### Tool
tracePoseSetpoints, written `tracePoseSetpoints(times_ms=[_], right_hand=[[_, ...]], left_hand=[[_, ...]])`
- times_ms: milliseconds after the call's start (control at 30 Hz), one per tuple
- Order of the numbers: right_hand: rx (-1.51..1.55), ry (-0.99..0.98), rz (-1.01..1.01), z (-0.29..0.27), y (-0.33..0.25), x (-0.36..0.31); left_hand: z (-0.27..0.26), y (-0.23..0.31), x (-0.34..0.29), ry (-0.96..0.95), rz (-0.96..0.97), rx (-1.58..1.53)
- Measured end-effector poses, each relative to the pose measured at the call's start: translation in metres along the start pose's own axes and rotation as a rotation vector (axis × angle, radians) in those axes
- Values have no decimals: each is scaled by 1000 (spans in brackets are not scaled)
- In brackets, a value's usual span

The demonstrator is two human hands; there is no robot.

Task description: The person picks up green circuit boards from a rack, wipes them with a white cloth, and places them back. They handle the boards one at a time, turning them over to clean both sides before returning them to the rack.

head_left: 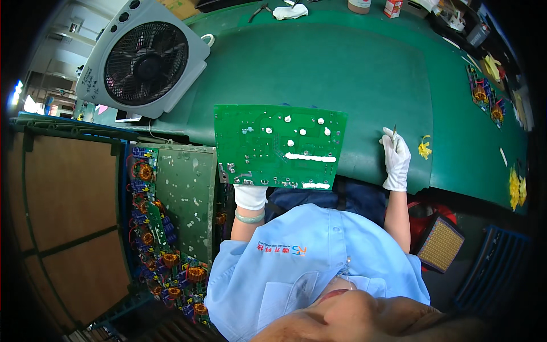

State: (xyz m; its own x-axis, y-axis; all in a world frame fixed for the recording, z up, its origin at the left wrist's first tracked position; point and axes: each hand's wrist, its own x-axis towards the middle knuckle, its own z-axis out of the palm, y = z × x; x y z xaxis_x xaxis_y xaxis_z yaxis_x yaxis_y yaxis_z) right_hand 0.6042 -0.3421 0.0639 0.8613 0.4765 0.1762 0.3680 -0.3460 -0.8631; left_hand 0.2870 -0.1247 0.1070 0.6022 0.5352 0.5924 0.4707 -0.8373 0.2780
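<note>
My left hand (249,197), in a white glove, holds up a large green circuit board (259,157) from below its near edge. The fingers are hidden behind it. White patches and two long white strips cover parts of the face turned to me, along with many small solder points. To the right, over the table edge, my gloved right hand (396,162) is closed around a slim pointed metal tool (395,130), possibly tweezers. Its tip points away from me, apart from the board. A scrap of yellow material (424,147) lies beside that hand.
A grey box fan (147,62) stands on the green table (307,62) at far left. Assembled boards with copper coils fill a crate (149,222) at my left. More boards (484,97) and yellow scraps (517,188) lie at right. Pliers (260,11) and a white cloth (290,11) lie far back.
</note>
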Motion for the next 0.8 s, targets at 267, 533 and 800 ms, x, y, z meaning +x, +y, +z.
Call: tracePoseSetpoints(times_ms=[267,533,800], right_hand=[[-16,-50,12,-1,-2,7],[253,-120,147,12,39,5],[100,-126,124,5,30,9]], left_hand=[[-3,2,3,41,4,90],[-59,1,57,213,-633,-1898],[-96,-9,66,540,-721,-1350]])
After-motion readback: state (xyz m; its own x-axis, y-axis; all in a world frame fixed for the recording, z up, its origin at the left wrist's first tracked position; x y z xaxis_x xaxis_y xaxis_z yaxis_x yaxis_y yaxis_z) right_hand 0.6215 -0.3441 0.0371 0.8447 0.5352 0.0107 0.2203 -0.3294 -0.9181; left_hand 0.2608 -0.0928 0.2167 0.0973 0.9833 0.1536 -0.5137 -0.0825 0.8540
